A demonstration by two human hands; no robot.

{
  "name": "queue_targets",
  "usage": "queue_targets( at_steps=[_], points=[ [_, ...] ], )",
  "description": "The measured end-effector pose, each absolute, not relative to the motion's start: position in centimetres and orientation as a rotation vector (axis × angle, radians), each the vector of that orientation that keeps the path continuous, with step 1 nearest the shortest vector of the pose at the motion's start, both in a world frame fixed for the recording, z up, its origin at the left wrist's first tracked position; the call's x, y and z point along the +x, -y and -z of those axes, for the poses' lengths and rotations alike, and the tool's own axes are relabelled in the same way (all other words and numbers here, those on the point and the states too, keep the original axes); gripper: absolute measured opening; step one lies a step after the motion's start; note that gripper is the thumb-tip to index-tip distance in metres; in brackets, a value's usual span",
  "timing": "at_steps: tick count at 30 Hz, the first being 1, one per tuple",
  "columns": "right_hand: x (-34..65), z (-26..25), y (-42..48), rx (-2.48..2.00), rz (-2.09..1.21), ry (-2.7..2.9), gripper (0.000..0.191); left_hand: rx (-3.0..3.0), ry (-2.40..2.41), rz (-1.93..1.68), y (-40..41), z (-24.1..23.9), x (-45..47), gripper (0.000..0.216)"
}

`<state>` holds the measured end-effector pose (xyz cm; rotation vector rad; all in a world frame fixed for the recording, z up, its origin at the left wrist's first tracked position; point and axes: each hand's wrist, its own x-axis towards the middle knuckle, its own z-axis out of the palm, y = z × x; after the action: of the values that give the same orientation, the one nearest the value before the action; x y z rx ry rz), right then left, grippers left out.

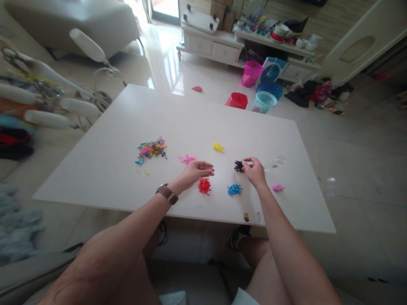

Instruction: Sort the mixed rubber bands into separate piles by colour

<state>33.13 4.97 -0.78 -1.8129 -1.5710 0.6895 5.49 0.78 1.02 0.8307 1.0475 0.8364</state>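
Observation:
My right hand (pixel 253 170) reaches down to a pile of small black strips (pixel 238 166), thumb and fingers closed at its right edge. My left hand (pixel 201 169) hovers above a red pile (pixel 204 185), its fingers stretched forward, with nothing visible in them. Partly behind it lies a pink pile (pixel 187 159). A blue pile (pixel 234 189) sits below the black one, and a yellow pile (pixel 218 147) lies farther back. To the left spreads a larger heap of mixed colours (pixel 151 149). The pieces look like thin curled bits, too small to name surely.
On the white table (pixel 178 114), a clear bottle (pixel 278 161) lies beyond my right hand. A pink-purple item (pixel 277 187) is on the right, and a small yellow-and-dark figure (pixel 246 217) near the front edge. Baskets, including a pink one (pixel 252 74), stand on the floor behind.

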Motion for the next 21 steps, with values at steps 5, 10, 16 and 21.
queue_targets(
  at_steps=[5,10,16,21],
  points=[
    [31.1,-0.5,-4.3,-1.669,-0.635,1.775,0.019,0.831,-1.065,-0.841,-1.1,-1.3,5.0,0.031],
    [30.6,-0.7,-4.0,-1.659,-0.668,1.779,0.015,0.869,-1.275,-1.016,-2.9,-1.5,2.2,0.034],
    [30.3,-0.5,-3.7,-1.643,-0.727,1.81,0.016,0.8,-1.5,-1.215,-4.2,-1.6,-1.1,0.031],
    [30.1,-0.5,-3.5,-1.616,-0.739,1.824,0.017,0.786,-1.56,-1.257,-4.1,-1.2,-1.2,0.026]
  ],
)
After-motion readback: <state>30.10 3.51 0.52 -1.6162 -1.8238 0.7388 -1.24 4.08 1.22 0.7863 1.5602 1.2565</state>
